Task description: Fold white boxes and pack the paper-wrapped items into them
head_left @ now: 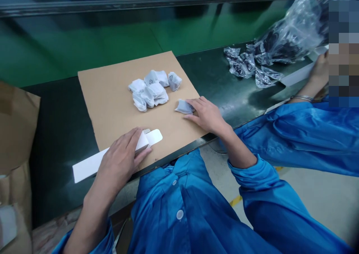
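Observation:
My left hand [120, 153] is wrapped over a long white carton [91, 165] near the front edge of the table. The carton's right end is open, with a flap [155, 137] sticking out. My right hand [204, 114] has its thumb and fingers around a small white wrapped packet [183, 107] that lies on the cardboard sheet [112, 97]; the fingers cover its right end. Behind it sit several more white packets [153, 91] in a loose heap, one with a printed mark standing at the heap's right.
Clear plastic bags with dark parts [241, 63] lie at the right, beside a large plastic bag [294, 30]. A co-worker's hand [319, 69] is at the right edge near a white carton. A brown cardboard box [17, 127] stands at the left.

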Demonstrator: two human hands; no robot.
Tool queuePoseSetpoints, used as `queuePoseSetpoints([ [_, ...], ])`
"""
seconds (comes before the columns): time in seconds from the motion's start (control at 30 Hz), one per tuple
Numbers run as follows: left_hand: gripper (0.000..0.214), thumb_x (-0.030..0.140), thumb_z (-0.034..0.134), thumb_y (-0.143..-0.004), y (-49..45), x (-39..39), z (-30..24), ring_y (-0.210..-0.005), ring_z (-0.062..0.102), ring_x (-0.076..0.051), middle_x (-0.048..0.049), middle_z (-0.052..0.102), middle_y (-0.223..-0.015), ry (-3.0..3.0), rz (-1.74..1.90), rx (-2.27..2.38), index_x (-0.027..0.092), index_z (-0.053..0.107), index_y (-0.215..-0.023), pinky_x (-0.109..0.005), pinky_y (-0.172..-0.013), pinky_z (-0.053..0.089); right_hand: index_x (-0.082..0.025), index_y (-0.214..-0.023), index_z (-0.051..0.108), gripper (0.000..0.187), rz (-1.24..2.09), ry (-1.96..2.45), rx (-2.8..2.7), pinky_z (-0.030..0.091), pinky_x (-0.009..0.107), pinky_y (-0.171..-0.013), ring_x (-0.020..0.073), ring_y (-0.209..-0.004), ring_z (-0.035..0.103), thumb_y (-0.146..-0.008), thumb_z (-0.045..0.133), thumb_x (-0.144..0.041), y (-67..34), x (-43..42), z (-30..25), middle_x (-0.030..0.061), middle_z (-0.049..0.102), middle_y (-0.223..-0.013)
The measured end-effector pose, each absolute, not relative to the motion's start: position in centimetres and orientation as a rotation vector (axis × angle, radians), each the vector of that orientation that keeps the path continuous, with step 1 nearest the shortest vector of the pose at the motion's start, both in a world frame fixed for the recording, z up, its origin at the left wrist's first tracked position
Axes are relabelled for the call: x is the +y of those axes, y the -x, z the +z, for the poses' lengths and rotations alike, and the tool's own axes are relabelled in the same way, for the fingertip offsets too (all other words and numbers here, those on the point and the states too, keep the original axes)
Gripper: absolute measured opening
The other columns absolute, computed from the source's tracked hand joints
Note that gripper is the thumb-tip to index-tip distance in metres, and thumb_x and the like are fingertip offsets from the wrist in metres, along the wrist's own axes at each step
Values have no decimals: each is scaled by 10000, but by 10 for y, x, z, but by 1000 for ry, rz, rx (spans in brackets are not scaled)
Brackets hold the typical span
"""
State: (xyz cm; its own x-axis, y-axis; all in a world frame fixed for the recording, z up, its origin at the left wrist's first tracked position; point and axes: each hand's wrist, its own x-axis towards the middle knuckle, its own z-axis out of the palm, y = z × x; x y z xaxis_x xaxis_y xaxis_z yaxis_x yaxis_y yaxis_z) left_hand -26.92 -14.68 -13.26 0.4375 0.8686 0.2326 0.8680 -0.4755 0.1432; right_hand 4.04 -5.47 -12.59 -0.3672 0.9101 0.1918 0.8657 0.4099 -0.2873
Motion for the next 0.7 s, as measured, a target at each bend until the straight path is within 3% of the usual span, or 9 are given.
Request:
queuePoseSetpoints([
  [0.13,525,478,554,-939,276,-146,-136,-1008,686,-305,-176,708,-1172,-2691,508,1615,99,569,-1302,-409,-872,530,-145,-1269,619,415,566,1351,-2287,532,389,-947,239,-1081,651,-860,684,-161,-22,-84,-117,111,698,-1207],
  [0.27,501,436,581,-935,280,-147,-137,-1024,685,-284,-175,710,-1173,-2688,604,1522,90,563,-1296,-390,-906,532,-198,-1292,596,407,912,949,-2361,535,347,-970,189,-1111,655,-893,644,-136,15,-106,-117,71,690,-1245],
  [0.5,495,379,644,-910,279,-158,-138,-1069,684,-258,-150,708,-1203,-2726,654,1428,120,545,-1320,-368,-959,531,-78,-1292,573,340,516,846,-2536,525,450,-998,257,-1110,613,-967,491,-134,50,-117,-137,183,667,-1244],
  [0.6,509,326,638,-919,276,-164,-138,-1095,682,-254,-155,700,-1231,-2792,669,1431,116,511,-1366,-360,-988,516,-86,-1380,499,413,430,947,-2468,517,448,-1015,261,-1162,596,-974,425,-117,58,-135,-145,191,633,-1295],
  [0.7,589,340,636,-923,275,-167,-139,-1089,689,-242,-155,702,-1231,-2799,665,1507,110,448,-1432,-337,-988,512,-125,-1351,528,371,417,1083,-2282,514,420,-1012,251,-1164,599,-995,458,-207,66,-149,-151,162,651,-1264],
])
